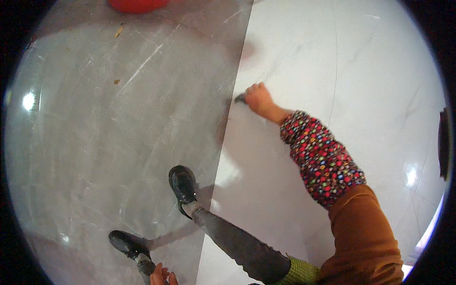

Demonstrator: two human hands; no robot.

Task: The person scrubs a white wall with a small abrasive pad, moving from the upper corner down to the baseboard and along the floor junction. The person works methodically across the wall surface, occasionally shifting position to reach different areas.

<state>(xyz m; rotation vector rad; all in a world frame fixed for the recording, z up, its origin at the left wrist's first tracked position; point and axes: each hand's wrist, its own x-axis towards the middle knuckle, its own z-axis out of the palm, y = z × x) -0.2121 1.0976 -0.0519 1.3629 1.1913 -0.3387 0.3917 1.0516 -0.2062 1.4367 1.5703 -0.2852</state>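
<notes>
My right hand [260, 100] is closed around a small dark object [240, 98], whose end sticks out on the left. Most of that object is hidden by the fingers, so its kind cannot be made out. It lies over the white floor [370, 85], close to the straight seam with the grey floor [89, 149]. A dotted, multicoloured oversleeve [324, 156] covers the right forearm. At the bottom edge, beside my lower left leg, is my left hand [162, 275], partly cut off. Its fingers are apart and nothing shows in them.
My black shoes [182, 183] are planted on the grey floor. A red rounded object [138, 4] sits at the top edge. Two small brownish scraps [119, 30] [116, 82] lie on the grey floor. A dark object [444, 144] stands at the far right rim.
</notes>
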